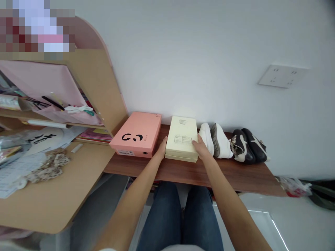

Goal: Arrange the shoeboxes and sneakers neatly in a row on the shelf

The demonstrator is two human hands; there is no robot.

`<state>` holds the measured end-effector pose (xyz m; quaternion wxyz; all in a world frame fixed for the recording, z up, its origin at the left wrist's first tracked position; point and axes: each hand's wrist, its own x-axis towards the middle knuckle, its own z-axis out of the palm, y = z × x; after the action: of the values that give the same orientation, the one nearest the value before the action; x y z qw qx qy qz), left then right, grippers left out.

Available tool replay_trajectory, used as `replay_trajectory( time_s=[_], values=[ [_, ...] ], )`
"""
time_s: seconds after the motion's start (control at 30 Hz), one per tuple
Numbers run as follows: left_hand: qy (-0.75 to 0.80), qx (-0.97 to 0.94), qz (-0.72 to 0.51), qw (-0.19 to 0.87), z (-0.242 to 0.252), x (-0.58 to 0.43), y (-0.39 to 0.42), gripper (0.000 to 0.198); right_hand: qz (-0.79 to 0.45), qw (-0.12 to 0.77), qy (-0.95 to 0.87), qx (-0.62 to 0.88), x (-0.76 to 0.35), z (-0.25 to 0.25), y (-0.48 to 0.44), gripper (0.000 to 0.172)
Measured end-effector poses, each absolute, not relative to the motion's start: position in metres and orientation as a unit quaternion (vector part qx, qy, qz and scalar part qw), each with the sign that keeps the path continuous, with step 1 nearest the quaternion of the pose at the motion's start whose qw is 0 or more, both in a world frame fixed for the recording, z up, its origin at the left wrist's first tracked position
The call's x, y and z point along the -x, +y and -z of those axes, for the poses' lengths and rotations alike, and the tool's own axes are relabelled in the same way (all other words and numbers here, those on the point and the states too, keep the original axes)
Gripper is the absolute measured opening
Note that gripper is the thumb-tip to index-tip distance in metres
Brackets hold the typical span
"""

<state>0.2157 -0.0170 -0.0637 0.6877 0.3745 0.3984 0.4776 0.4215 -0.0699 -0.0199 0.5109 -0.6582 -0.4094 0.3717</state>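
A cream shoe box with a printed label lies on the dark wooden shelf against the wall. My left hand presses flat on the box's left side. On its right front corner sits my right hand, fingers curled over the lid edge. Both hands grip the box between them. A pink shoe box lies just left of it, close to my left hand.
A pair of white shoes and a pair of dark shoes stand right of the cream box. A light wooden desk with papers and cloth is at left, under pink shelves. A wall socket is at upper right.
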Motion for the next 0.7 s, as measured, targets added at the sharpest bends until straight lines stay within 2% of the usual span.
replay_trajectory(
  time_s=[0.13,0.3,0.53,0.7],
  values=[
    [0.367,-0.356,-0.478,0.714,0.053,-0.22,-0.027,0.068,-0.4,0.509,-0.406,0.645,-0.423,0.019,-0.072,0.089],
    [0.355,-0.359,-0.459,0.731,0.031,-0.223,-0.03,0.072,-0.418,0.506,-0.401,0.639,-0.431,0.013,-0.074,0.087],
    [0.466,-0.236,-0.5,0.691,-0.007,-0.214,-0.032,0.073,-0.439,0.496,-0.393,0.637,-0.438,-0.012,-0.079,0.066],
    [0.398,-0.194,-0.507,0.74,-0.021,-0.212,-0.042,0.056,-0.444,0.473,-0.39,0.654,-0.439,-0.02,-0.077,0.063]
  ],
)
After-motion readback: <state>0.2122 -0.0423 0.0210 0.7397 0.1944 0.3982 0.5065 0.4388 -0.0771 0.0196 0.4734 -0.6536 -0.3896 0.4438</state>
